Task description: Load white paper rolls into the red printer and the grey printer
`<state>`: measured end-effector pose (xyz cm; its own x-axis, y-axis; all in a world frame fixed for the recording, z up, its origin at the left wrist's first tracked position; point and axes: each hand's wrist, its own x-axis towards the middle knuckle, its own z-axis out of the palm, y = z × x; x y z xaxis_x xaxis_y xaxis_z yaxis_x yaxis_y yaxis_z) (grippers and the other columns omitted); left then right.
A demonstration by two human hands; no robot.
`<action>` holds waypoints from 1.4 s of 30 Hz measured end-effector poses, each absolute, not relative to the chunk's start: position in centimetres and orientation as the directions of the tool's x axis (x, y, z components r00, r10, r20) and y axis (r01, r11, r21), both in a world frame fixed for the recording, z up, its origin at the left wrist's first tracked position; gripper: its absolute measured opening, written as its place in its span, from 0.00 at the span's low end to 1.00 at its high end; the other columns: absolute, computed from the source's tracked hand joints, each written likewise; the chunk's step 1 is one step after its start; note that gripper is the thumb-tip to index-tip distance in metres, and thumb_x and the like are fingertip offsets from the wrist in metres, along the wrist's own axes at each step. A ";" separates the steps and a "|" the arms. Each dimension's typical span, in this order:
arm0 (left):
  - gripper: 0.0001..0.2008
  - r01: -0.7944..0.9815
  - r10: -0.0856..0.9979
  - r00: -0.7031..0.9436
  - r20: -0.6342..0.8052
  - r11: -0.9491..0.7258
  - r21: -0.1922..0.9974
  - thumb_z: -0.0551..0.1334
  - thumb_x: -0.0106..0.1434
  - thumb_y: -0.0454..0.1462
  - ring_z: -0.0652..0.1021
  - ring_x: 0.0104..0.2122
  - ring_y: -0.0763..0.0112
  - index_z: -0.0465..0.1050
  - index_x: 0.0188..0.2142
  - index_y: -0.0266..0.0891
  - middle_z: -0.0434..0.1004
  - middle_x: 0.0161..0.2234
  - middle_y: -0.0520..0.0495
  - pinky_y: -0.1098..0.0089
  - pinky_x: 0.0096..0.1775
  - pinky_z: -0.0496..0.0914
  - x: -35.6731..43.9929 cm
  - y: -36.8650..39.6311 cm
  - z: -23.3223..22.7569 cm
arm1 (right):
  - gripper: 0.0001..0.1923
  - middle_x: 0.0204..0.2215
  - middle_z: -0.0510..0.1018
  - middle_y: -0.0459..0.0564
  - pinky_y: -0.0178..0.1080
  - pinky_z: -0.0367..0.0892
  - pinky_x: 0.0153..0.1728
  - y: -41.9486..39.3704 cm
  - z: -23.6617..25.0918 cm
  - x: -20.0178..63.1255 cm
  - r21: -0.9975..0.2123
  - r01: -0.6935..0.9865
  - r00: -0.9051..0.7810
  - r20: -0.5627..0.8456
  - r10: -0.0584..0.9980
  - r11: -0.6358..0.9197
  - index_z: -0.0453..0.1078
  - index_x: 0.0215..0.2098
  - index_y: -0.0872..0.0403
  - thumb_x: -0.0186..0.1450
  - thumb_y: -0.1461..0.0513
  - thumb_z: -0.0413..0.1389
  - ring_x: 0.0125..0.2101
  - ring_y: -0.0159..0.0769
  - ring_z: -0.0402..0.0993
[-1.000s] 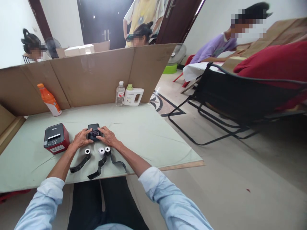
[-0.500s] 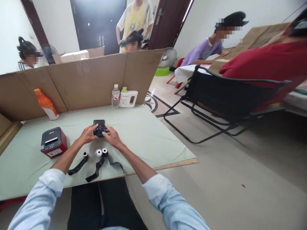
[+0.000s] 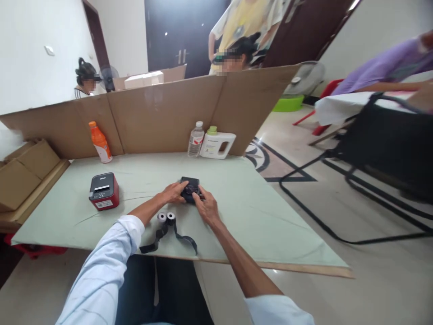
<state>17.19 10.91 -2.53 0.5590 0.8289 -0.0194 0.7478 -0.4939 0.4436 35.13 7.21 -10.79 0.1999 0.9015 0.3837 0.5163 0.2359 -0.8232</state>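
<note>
A small black device (image 3: 190, 180), boxy and possibly a portable printer, is between my hands over the table's middle. My left hand (image 3: 174, 192) grips its left side, thumb on top. On the opposite side, my right hand (image 3: 207, 207) holds the near right edge, its thumb pressed to the front. Fine detail on the device is too small to make out. Nearer to me stand a white-ended paper roll (image 3: 162, 217) and a second paper roll (image 3: 171, 216), each trailing a dark strip. At the left sits a red and black receipt printer (image 3: 104, 192).
An orange bottle (image 3: 100, 143), a clear water bottle (image 3: 195, 141) and a white jug (image 3: 218, 145) stand along the cardboard wall (image 3: 162, 117). Cardboard boxes (image 3: 29, 174) lie at the left edge. A black folding chair (image 3: 389, 144) is on the right. Other people are beyond the wall and at right.
The view has swung left, so the table's things appear farther right. Both hands keep hold of the black device. A third paper roll seen earlier at left no longer shows near my left forearm.
</note>
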 end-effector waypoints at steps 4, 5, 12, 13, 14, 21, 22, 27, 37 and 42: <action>0.43 0.780 0.865 0.502 -0.004 -0.451 0.433 0.76 0.51 0.37 0.79 0.57 0.45 0.68 0.66 0.36 0.76 0.59 0.29 0.58 0.56 0.71 17.4 9.7 -0.6 | 0.32 0.48 0.78 0.64 0.57 0.73 0.52 6.3 -11.2 35.0 -0.782 0.563 0.229 0.457 0.859 0.266 0.71 0.62 0.57 0.68 0.47 0.50 0.46 0.52 0.75; 0.41 0.789 0.877 0.481 0.012 -0.438 0.431 0.77 0.51 0.38 0.79 0.57 0.45 0.71 0.64 0.38 0.77 0.59 0.29 0.58 0.57 0.71 16.7 9.4 0.3 | 0.31 0.50 0.77 0.65 0.58 0.71 0.53 6.0 -11.0 35.0 -0.765 0.577 0.236 0.491 0.839 0.285 0.70 0.62 0.58 0.68 0.49 0.50 0.49 0.53 0.74; 0.30 0.894 0.943 0.039 0.331 -0.181 0.409 0.67 0.64 0.40 0.64 0.69 0.49 0.68 0.65 0.41 0.69 0.66 0.36 0.49 0.70 0.54 -1.4 3.2 8.8 | 0.27 0.58 0.73 0.66 0.60 0.61 0.64 5.0 -5.2 30.8 -0.713 0.543 0.142 0.599 0.788 0.444 0.70 0.62 0.58 0.71 0.52 0.52 0.61 0.53 0.66; 0.32 0.905 0.916 -0.129 0.380 -0.047 0.422 0.69 0.62 0.42 0.64 0.69 0.47 0.69 0.64 0.40 0.69 0.66 0.36 0.49 0.70 0.56 -4.5 1.8 9.4 | 0.26 0.58 0.74 0.65 0.60 0.61 0.65 5.2 -4.1 29.0 -0.728 0.492 0.074 0.581 0.811 0.477 0.71 0.62 0.57 0.71 0.52 0.52 0.61 0.53 0.67; 0.34 0.886 0.875 -0.287 0.389 0.089 0.455 0.71 0.60 0.44 0.64 0.69 0.44 0.69 0.64 0.38 0.69 0.66 0.33 0.48 0.69 0.58 -7.3 0.5 9.5 | 0.26 0.59 0.74 0.64 0.59 0.61 0.65 5.5 -3.0 26.9 -0.755 0.423 -0.023 0.544 0.839 0.501 0.71 0.62 0.56 0.71 0.51 0.53 0.61 0.52 0.68; 0.37 0.327 0.859 -0.509 -0.058 0.256 0.910 0.74 0.54 0.52 0.85 0.41 0.54 0.74 0.56 0.31 0.85 0.42 0.37 0.59 0.43 0.80 -13.0 -3.2 4.9 | 0.31 0.53 0.81 0.59 0.51 0.72 0.57 6.1 1.8 10.2 -0.974 0.049 -0.674 0.132 0.727 0.222 0.74 0.59 0.57 0.64 0.48 0.65 0.55 0.53 0.76; 0.37 0.295 0.862 -0.504 -0.050 0.226 0.928 0.75 0.52 0.52 0.85 0.39 0.55 0.75 0.55 0.32 0.85 0.41 0.39 0.60 0.41 0.81 -12.7 -3.1 4.5 | 0.30 0.50 0.83 0.56 0.50 0.74 0.55 5.9 2.0 8.7 -0.978 0.010 -0.712 0.139 0.689 0.207 0.75 0.58 0.56 0.64 0.48 0.65 0.53 0.51 0.78; 0.40 0.389 0.896 -0.428 0.119 0.064 0.919 0.75 0.48 0.55 0.84 0.42 0.55 0.76 0.53 0.32 0.85 0.43 0.40 0.59 0.44 0.80 -10.3 -2.9 5.0 | 0.26 0.42 0.85 0.49 0.46 0.76 0.49 4.5 1.5 8.2 -0.976 -0.078 -0.675 0.201 0.710 0.202 0.76 0.55 0.53 0.64 0.49 0.65 0.47 0.46 0.80; 0.44 0.330 0.989 -0.020 0.149 -0.134 0.934 0.76 0.49 0.51 0.82 0.50 0.52 0.69 0.61 0.33 0.82 0.52 0.37 0.54 0.53 0.76 2.0 2.7 3.0 | 0.24 0.42 0.85 0.52 0.49 0.75 0.49 5.8 0.8 24.1 -0.961 0.042 -0.521 0.211 0.827 0.272 0.78 0.52 0.57 0.67 0.49 0.59 0.44 0.49 0.80; 0.45 0.321 0.983 0.127 0.133 -0.167 0.932 0.75 0.51 0.49 0.80 0.53 0.52 0.66 0.64 0.35 0.80 0.56 0.37 0.53 0.55 0.75 2.3 2.6 2.4 | 0.28 0.48 0.84 0.52 0.51 0.73 0.54 5.9 -0.5 26.0 -0.966 -0.001 -0.523 0.219 0.823 0.257 0.75 0.58 0.55 0.65 0.50 0.60 0.48 0.50 0.80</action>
